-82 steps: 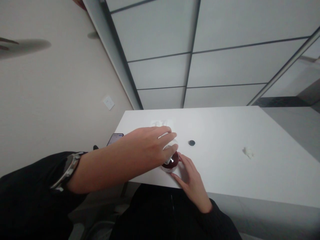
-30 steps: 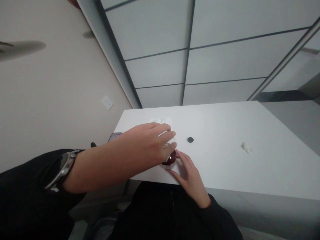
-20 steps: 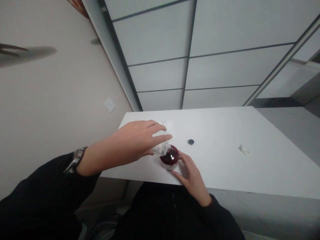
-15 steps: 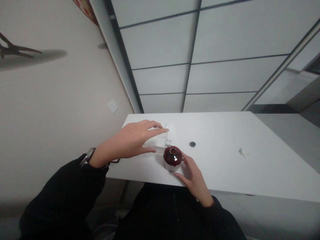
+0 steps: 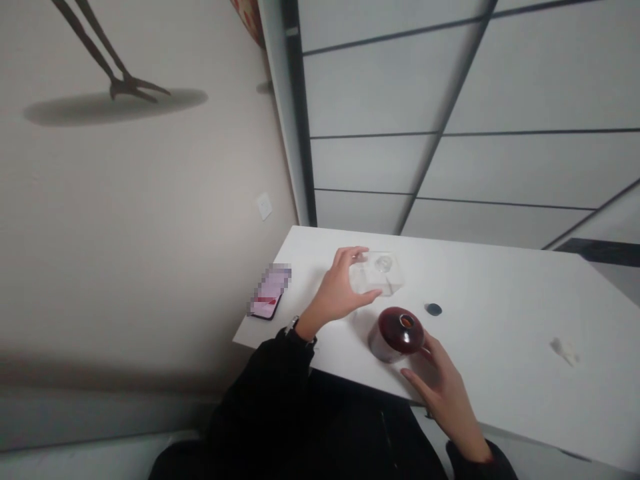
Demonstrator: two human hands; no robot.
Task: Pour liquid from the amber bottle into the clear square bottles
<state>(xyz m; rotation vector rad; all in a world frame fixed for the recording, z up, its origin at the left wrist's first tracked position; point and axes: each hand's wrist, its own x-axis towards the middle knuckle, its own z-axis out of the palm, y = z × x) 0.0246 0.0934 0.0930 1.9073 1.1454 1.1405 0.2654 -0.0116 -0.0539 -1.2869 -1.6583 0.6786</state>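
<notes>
A clear, boxy bottle [image 5: 390, 280] stands on the white table with its round neck facing up. My left hand [image 5: 345, 283] is closed about its left part, fingers at the far side and thumb along the near side. Closer to me stands a small jug [image 5: 397, 333] with a glossy dark red-brown top, a pale lower body and an open mouth. At the jug's right, my right hand [image 5: 443, 380] has its fingers against the handle, while its thumb is spread apart near the base. Some of the right fingertips are hidden behind the handle.
A small dark round cap [image 5: 433, 309] lies right of the jug. Farther right is a small whitish crumpled piece [image 5: 565, 350]. A phone [image 5: 270, 293] lies at the table's left edge by the wall. White panelled doors [image 5: 365, 163] rise behind the table [image 5: 495, 320].
The clear bottle went from lying with its neck to the right to standing upright, and my left hand closed on it. My right hand stays by the jug's handle. The view has turned left.
</notes>
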